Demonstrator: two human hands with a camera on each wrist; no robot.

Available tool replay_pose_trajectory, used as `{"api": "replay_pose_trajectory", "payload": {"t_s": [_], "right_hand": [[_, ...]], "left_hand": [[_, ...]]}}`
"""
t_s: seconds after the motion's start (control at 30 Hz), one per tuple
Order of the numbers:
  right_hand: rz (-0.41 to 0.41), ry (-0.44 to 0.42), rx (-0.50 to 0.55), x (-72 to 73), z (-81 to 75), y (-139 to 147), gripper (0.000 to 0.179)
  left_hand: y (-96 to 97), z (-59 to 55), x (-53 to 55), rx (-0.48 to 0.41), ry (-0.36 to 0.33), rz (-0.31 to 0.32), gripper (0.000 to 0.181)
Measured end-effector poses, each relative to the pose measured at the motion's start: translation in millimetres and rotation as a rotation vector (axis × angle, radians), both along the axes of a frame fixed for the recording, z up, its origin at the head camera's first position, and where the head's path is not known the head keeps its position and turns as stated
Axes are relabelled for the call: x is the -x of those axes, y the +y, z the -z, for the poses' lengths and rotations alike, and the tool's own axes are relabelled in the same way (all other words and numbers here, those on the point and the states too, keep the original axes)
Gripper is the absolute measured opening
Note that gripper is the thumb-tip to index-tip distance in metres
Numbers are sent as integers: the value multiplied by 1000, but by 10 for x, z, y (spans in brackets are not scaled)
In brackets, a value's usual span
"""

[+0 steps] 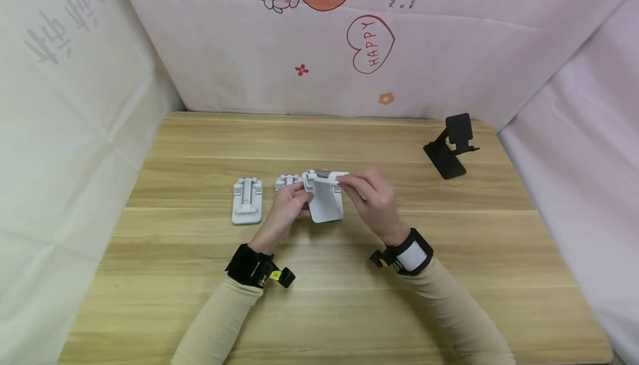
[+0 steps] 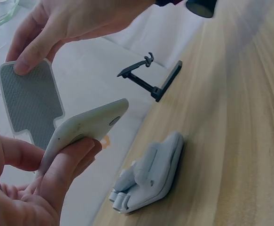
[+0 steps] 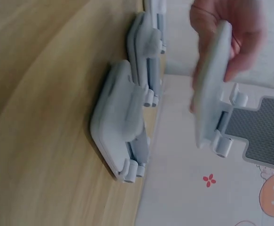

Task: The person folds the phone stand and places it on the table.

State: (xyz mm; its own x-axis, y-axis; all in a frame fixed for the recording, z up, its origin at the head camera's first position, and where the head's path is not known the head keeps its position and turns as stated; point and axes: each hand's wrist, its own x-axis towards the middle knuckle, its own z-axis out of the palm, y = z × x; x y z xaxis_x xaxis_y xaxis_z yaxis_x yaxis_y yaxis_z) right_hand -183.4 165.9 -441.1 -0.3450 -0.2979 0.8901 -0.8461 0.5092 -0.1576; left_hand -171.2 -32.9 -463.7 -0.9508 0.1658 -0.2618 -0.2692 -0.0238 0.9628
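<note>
A white folding phone stand [image 1: 325, 207] is held up over the table between both hands. Gripping its base from the left is my left hand [image 1: 288, 205], with the thumb on one face and fingers behind. My right hand [image 1: 373, 197] pinches the edge of the hinged support plate [image 2: 31, 101], which is swung out from the base and has a grey textured pad. In the right wrist view, the base [image 3: 212, 89] and the hinge show, while the right fingers are out of frame.
Folded white stands lie on the wooden table [image 1: 309, 309]: one at the left [image 1: 247, 203], another [image 1: 287, 180] partly behind my left hand, and a third [image 3: 115, 120] nearest in the right wrist view. An unfolded black stand [image 1: 446, 157] stands at the back right. Printed cloth [image 1: 224, 65] hangs behind.
</note>
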Motion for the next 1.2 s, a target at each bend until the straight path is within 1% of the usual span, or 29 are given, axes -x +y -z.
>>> {"api": "replay_pose_trajectory", "payload": {"t_s": [0.13,0.23,0.4,0.67,0.93,1.2], "right_hand": [[-21,35,-23,-55,18,-49,20],[-23,54,-29,-79,26,-73,20],[-16,82,-66,-112,30,-90,19],[-8,124,-104,-153,66,-104,19],[5,125,-151,-195,133,-117,17],[4,132,-167,-229,191,-125,17]], "left_hand": [[-10,-16,27,-26,15,-33,37],[-17,-12,38,-46,18,-32,36],[-24,-2,46,-67,1,-42,37],[-25,-18,38,-105,-17,-57,38],[-32,17,48,-167,-32,-57,38],[-46,37,37,-182,-40,-55,38]]}}
